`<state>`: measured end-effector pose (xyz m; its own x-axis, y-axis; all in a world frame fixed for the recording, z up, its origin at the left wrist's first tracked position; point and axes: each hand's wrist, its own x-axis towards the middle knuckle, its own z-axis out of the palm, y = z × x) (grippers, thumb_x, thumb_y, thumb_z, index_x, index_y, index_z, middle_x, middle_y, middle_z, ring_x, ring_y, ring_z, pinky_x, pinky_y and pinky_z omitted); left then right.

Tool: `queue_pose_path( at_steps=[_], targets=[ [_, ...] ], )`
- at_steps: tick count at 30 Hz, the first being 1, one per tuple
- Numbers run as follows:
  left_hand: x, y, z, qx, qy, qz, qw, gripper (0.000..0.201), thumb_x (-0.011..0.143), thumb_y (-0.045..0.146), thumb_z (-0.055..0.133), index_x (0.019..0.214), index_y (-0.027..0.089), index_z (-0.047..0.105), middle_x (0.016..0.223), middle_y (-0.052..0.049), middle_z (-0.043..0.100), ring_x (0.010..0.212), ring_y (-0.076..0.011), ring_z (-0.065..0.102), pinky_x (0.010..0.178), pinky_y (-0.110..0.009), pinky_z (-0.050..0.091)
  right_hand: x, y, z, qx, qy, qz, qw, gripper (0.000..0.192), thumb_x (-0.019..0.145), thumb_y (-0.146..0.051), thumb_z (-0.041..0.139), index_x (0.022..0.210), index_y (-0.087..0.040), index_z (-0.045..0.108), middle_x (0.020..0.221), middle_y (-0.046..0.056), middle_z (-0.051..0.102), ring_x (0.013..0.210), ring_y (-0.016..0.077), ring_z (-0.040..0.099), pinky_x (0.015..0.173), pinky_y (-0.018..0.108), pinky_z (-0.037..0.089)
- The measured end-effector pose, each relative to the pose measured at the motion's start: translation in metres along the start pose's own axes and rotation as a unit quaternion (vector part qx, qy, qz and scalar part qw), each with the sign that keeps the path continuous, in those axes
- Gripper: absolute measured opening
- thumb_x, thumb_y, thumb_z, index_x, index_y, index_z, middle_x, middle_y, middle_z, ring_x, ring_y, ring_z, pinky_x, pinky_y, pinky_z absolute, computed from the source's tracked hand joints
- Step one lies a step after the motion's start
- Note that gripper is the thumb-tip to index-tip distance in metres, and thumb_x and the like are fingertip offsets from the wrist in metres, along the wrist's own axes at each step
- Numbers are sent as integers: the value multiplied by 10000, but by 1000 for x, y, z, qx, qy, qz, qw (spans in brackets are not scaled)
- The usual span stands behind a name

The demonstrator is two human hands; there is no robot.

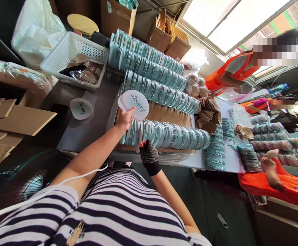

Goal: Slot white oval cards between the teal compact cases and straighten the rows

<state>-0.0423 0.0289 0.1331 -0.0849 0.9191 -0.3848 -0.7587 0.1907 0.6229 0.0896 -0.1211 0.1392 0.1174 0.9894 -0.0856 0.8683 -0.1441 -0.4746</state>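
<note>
A small fanned stack of white rounded cards [136, 105] printed "beauty" is gripped in my left hand [125, 119], above the near row of glass discs [174, 135]. My right hand [149, 155] wears a black fingerless glove with pale dots. Its thumb and fingers pinch the lower end of a pale card [139, 136], seen nearly edge-on among the discs of that row. A single white card [81, 109] with the same print lies on the grey table to the left. Behind the cards runs another row of discs [161, 92].
Cardboard [164, 113] lies between the rows. A white basket [72, 48] with packets stands at back left. Brown rounded pieces [210, 109] sit right of the rows. A person in orange [236, 70] stands beyond. A white cable [69, 173] crosses my left arm.
</note>
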Motion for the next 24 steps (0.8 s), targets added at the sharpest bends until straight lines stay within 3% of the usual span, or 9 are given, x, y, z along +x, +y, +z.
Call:
queue_pose_path(
  at_steps=[4,7,11,14,18,20,24],
  targets=[
    [-2,-2,4,-9,-4,18,1000,270,718,119,747,975,184,694,1001,-61,748,1054,-229,675,949,-367,534,17,-2,0,-8,-22,42,999,175,932,-293,438,910,-188,576,777,34,683,695,154,633,600,223,356],
    [0,-1,3,-18,-5,13,1000,256,727,105,729,965,191,691,1022,-58,742,1073,-231,668,984,-397,516,26,-6,0,-72,-36,32,996,189,937,-262,432,967,-187,602,814,45,701,715,157,637,591,228,331],
    [5,12,-6,-60,12,-55,997,269,765,129,697,1011,230,662,1071,-46,727,1103,-238,655,1031,-546,451,22,-9,-1,-186,-60,6,981,265,968,-296,398,1046,-194,630,880,75,718,721,182,643,591,249,311],
    [6,24,-10,-93,22,-121,988,144,824,186,654,961,229,648,1062,-47,720,1124,-254,641,1049,-666,365,18,-10,5,-199,-71,-3,977,301,985,-322,369,1033,-201,640,868,77,720,722,186,650,595,250,327],
    [3,30,-9,-123,35,-138,982,57,863,187,606,905,214,632,994,-37,721,1134,-244,632,1076,-703,295,23,-7,16,-195,-82,-32,977,277,976,-293,401,1021,-192,655,843,99,727,712,190,671,601,239,381],
    [1,29,-7,-128,34,-135,982,52,869,179,601,899,210,629,994,-38,721,1139,-242,628,1080,-704,290,25,-4,18,-161,-76,-57,982,216,939,-239,468,938,-167,672,731,79,710,626,166,656,547,213,392],
    [-3,22,-4,-111,32,-107,988,112,870,189,611,969,226,648,1085,-49,717,1140,-240,630,1059,-639,380,20,6,17,53,-83,-85,991,320,933,-220,385,812,-92,652,426,-96,498,370,59,451,370,127,337]
  ],
)
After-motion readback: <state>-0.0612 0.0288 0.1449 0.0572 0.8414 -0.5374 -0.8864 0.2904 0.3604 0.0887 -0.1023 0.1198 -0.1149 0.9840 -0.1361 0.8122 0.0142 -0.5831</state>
